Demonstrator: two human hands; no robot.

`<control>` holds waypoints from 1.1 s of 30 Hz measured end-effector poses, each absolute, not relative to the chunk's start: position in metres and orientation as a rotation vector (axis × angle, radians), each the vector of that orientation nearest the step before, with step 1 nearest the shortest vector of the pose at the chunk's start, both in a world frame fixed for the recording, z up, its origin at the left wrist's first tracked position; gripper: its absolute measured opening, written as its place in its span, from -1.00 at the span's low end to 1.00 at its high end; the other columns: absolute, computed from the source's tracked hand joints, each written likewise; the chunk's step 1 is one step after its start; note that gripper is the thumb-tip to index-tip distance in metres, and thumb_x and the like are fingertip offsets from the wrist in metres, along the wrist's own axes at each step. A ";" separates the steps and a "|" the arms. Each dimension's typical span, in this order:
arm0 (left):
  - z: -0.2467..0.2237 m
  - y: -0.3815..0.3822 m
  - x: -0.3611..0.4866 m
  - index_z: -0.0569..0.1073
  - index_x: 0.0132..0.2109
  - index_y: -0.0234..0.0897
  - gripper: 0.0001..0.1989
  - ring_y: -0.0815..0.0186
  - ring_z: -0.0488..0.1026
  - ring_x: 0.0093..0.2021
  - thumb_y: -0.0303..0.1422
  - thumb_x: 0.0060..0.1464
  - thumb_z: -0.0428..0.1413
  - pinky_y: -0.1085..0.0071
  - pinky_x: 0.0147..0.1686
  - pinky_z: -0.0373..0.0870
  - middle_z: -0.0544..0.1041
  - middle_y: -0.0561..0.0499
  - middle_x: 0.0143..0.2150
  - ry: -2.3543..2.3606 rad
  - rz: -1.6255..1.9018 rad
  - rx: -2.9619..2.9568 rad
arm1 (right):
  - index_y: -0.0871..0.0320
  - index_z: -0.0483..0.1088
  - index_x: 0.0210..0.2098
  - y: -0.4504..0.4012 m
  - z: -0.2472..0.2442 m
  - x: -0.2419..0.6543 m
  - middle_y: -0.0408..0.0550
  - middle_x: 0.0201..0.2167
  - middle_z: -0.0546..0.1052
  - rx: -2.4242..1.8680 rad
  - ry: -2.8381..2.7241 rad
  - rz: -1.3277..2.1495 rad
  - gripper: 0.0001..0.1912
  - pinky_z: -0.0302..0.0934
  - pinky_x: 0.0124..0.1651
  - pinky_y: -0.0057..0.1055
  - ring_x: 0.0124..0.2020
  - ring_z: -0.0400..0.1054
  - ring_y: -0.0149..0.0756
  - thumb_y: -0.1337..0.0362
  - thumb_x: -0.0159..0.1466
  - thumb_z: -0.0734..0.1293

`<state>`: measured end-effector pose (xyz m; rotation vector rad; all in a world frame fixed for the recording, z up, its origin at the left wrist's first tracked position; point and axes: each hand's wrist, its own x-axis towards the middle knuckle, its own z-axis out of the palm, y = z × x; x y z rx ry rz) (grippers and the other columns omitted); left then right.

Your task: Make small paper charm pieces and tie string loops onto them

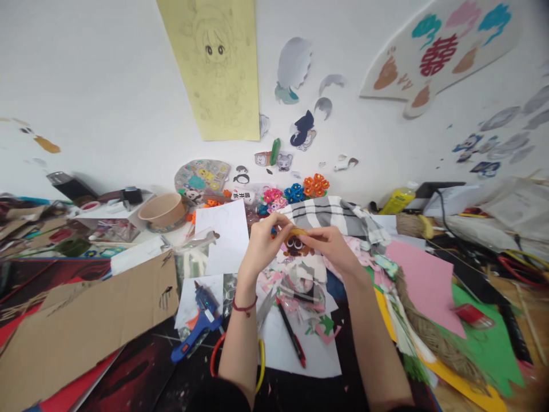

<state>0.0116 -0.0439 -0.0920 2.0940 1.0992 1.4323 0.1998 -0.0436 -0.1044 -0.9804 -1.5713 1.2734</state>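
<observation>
Both hands are raised over the middle of the table, fingertips close together. My left hand (271, 236) and my right hand (332, 243) pinch a small brown and yellow figure (295, 245) with two big round eyes, one hand at each side of its top. Beneath it lie clear plastic wrap (302, 283) and pink and green paper scraps (326, 326) on a white sheet (274, 349). A black pen with a red end (291, 332) rests on that sheet. To the left of my left wrist is a blue glue gun (201, 323).
Flattened cardboard (107, 315) covers the left side. A tan bowl (162, 212) and colourful flowers (294, 193) stand near the wall. Pink paper (422, 280), green paper (484, 326) and twine (429, 332) lie right. A yellow bottle (398, 199) stands behind.
</observation>
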 end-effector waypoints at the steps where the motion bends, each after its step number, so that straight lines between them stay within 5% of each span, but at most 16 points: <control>1: -0.093 -0.043 0.012 0.44 -0.22 -0.24 -0.90 0.36 0.47 -0.30 -0.33 0.24 0.07 0.46 -0.25 0.38 0.55 0.03 -0.29 1.101 1.437 2.096 | 0.21 0.58 -0.39 -0.043 -0.104 0.200 -0.12 -0.56 0.49 -0.986 -1.574 1.270 -0.68 0.09 -0.43 -0.42 -0.51 0.26 -0.40 0.04 0.17 0.42; 21: -0.097 -0.039 0.009 0.47 -0.22 -0.25 -0.88 0.35 0.48 -0.26 -0.33 0.25 0.07 0.43 -0.20 0.36 0.56 0.02 -0.29 1.101 1.464 2.165 | 0.23 0.48 -0.49 -0.037 -0.114 0.201 -0.06 -0.59 0.50 -0.996 -1.631 1.193 -0.43 0.16 -0.46 -0.46 -0.55 0.30 -0.41 -0.13 0.32 0.20; 33: -0.097 -0.039 0.008 0.46 -0.20 -0.25 -0.86 0.32 0.48 -0.26 -0.31 0.26 0.05 0.40 -0.21 0.39 0.56 -0.02 -0.27 1.088 1.456 2.154 | 0.20 0.54 -0.31 -0.041 -0.106 0.200 -0.11 -0.53 0.50 -0.949 -1.666 1.280 -0.64 0.13 -0.45 -0.44 -0.52 0.30 -0.41 0.00 0.24 0.36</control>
